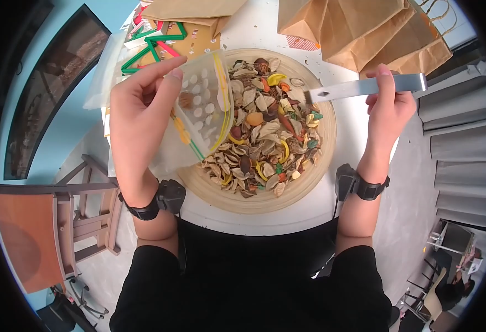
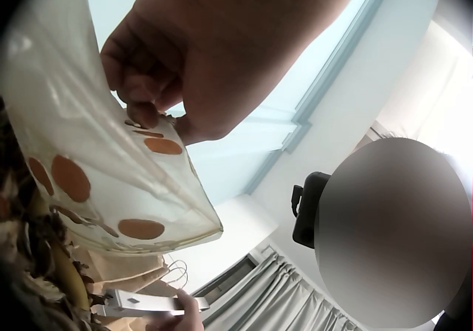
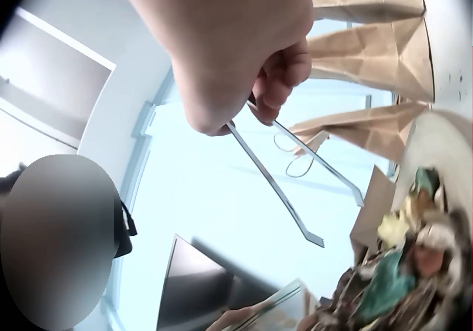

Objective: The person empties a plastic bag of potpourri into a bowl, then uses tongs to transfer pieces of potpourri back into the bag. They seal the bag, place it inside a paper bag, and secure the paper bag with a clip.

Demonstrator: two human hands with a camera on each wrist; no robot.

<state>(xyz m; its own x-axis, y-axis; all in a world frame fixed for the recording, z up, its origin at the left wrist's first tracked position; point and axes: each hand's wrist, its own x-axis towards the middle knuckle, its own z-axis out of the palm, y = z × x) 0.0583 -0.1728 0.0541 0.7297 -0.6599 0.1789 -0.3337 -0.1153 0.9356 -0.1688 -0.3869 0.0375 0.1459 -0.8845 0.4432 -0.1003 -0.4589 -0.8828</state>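
My left hand pinches the edge of a clear zip bag, which has a yellow seal strip and round dots printed on it. The bag hangs tilted over the left side of a round tray heaped with potpourri of dried petals, pods and coloured pieces. Something small and brown shows through the bag near my fingers. My right hand grips metal tongs above the tray's right edge. In the right wrist view the tong arms stand apart with nothing between their tips.
Brown paper bags stand at the table's back right. At the back left lie green and pink sticks and another piece of brown paper. A wooden chair is on the left, grey curtains on the right.
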